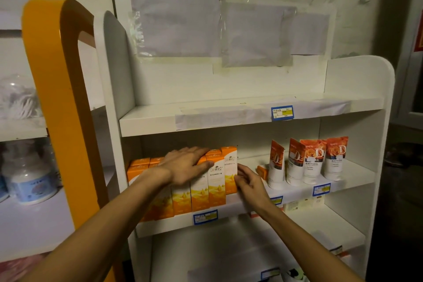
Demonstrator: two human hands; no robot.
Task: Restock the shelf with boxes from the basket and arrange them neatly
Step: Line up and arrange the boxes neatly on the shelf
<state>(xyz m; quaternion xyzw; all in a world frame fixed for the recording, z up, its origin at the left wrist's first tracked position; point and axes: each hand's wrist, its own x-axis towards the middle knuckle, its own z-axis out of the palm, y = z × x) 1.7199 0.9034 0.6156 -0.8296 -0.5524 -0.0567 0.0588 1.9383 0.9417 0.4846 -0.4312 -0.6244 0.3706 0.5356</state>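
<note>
Head view, close, facing white shelf [229,121]
</note>
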